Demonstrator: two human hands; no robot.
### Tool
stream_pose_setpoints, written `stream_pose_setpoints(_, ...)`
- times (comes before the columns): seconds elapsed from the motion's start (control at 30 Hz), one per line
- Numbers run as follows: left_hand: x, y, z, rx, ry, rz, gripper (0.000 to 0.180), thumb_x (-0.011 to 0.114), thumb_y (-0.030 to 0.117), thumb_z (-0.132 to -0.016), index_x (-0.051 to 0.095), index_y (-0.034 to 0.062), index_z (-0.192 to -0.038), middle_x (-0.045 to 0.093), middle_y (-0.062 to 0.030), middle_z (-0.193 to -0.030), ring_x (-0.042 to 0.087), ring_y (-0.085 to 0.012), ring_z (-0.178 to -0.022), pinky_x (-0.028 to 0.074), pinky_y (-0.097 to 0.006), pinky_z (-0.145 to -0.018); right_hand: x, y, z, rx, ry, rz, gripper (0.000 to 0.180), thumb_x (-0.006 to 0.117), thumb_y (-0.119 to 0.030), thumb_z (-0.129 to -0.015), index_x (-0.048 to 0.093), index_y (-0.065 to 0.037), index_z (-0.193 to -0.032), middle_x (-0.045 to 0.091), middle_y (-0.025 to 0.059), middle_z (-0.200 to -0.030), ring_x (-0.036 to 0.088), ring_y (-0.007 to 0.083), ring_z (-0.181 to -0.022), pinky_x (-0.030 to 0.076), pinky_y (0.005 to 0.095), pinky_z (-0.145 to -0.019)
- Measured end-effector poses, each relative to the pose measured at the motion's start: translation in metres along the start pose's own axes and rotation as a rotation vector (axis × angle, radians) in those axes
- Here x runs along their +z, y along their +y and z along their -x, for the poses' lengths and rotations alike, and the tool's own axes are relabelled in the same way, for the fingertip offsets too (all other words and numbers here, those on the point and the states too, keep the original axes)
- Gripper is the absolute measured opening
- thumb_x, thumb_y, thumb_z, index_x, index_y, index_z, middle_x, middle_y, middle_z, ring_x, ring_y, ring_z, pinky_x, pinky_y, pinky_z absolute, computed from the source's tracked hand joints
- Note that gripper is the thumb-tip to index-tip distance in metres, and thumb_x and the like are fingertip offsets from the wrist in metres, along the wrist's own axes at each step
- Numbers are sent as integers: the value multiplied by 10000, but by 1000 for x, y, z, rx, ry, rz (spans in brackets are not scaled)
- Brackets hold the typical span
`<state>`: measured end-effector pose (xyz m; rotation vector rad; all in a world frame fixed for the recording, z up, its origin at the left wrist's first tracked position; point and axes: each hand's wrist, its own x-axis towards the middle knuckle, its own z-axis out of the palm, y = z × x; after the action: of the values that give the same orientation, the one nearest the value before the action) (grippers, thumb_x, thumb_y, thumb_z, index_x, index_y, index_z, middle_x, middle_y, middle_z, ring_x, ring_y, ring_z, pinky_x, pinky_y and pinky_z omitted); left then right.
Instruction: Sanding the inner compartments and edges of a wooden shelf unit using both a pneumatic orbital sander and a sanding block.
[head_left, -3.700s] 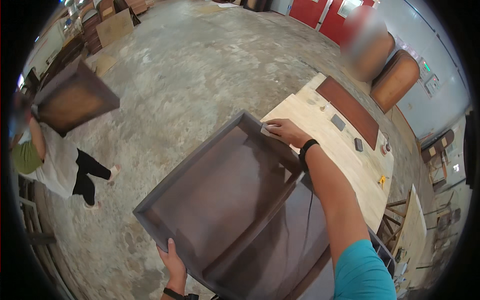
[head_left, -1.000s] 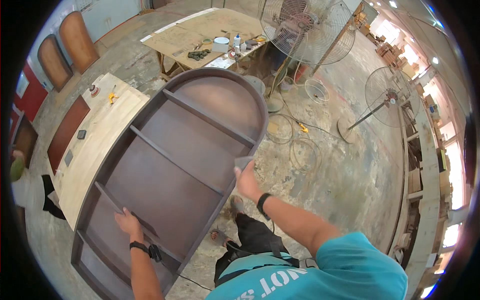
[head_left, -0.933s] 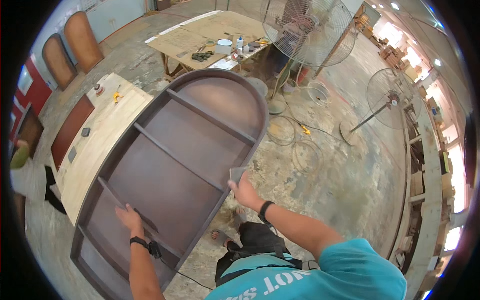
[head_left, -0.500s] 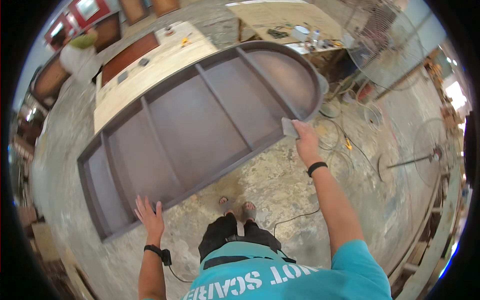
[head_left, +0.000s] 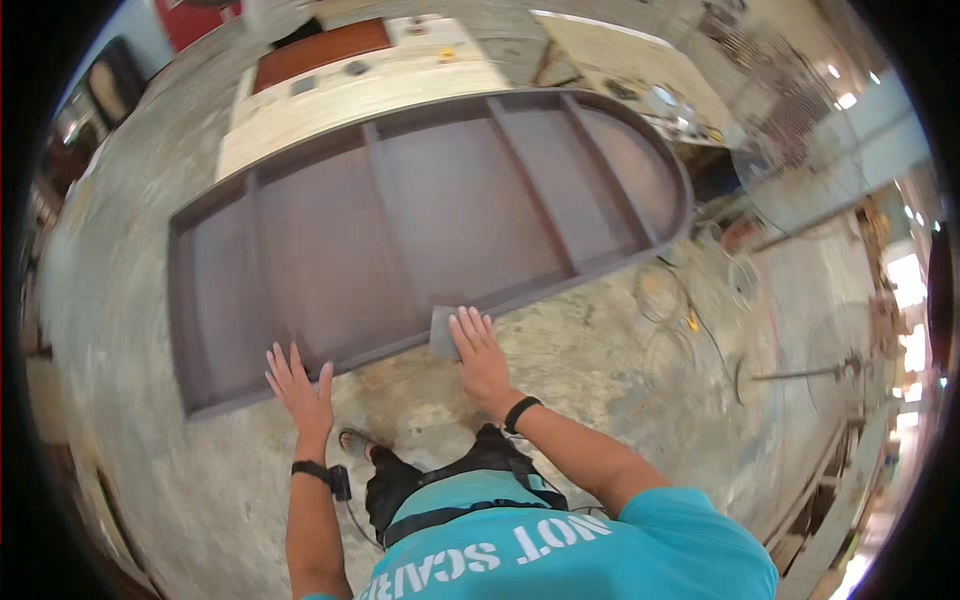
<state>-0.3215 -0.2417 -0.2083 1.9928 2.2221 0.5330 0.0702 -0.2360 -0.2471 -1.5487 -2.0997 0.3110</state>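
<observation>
A large dark brown wooden shelf unit (head_left: 310,225), rounded at its right end, lies flat with its open side up, several divider boards crossing it. My right hand (head_left: 484,368) presses a grey piece of sandpaper (head_left: 442,336) against the middle of its near side edge, fingers stretched over the sheet. To the left, my left hand (head_left: 303,392) is spread open at the same near edge and holds nothing. Its fingertips reach over the rim; whether they touch the wood I cannot tell.
Behind the shelf, a pale board table (head_left: 290,125) carries a reddish-brown panel (head_left: 322,55) and small items. A second worktable (head_left: 630,50) bears cups and tools. A standing fan (head_left: 795,140), coiled hoses (head_left: 662,292) and another fan (head_left: 835,370) occupy the right side.
My right hand has slid the sandpaper leftward along the near edge, from near the rounded end to the middle. My left hand stays open at the edge. The view has turned and my feet have shifted.
</observation>
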Motion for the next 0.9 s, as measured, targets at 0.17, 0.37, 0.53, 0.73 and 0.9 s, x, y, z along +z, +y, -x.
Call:
stream_pose_setpoints(0.17, -37, -179, -7, -361, 359, -13, 1159, 811, 634, -1010, 275, -40, -1786, 248, -330, -1850, 169, -474, -1747, 72, -634, -1415, 71, -140, -22, -199, -153, -43, 814, 621, -35, -966, 401, 16, -1747, 385, 263, -1818, 306, 440, -1724, 199, 610, -1428)
stream_pose_setpoints(0.37, -98, -378, 9, -729, 119, 560, 1013, 787, 527, -1077, 353, -108, -1736, 514, -271, -1711, 488, -404, -1589, 365, -502, -1337, 183, -351, -78, -440, -333, -65, 790, 661, -97, -986, 422, 40, -1727, 413, 276, -1800, 346, 441, -1707, 231, 601, -1419)
stream_pose_setpoints(0.53, -80, -427, 30, -867, 101, 1398, 627, 627, 529, -1182, 654, 29, -1560, 780, -93, -1401, 762, -258, -1209, 585, -388, -1094, 275, -521, -128, -672, -362, -156, 733, 631, -75, -1007, 442, 65, -1702, 436, 286, -1779, 369, 432, -1695, 249, 571, -1422)
stream_pose_setpoints(0.73, -79, -434, 61, -925, 259, 2065, 672, 474, 619, -1213, 579, 102, -1629, 654, -51, -1606, 636, -223, -1459, 501, -431, -1218, 270, -585, -187, -903, -586, -365, 709, 634, -77, -1008, 488, -10, -1698, 498, 207, -1760, 410, 385, -1676, 302, 542, -1410)
stream_pose_setpoints(0.9, -67, -438, 39, -882, -34, 2055, 707, 444, 587, -1232, 459, 72, -1717, 631, -95, -1620, 623, -259, -1452, 478, -469, -1243, 267, -554, -248, -1140, -544, -63, 727, 664, -111, -1019, 472, -44, -1717, 508, 163, -1764, 421, 375, -1672, 333, 532, -1398)
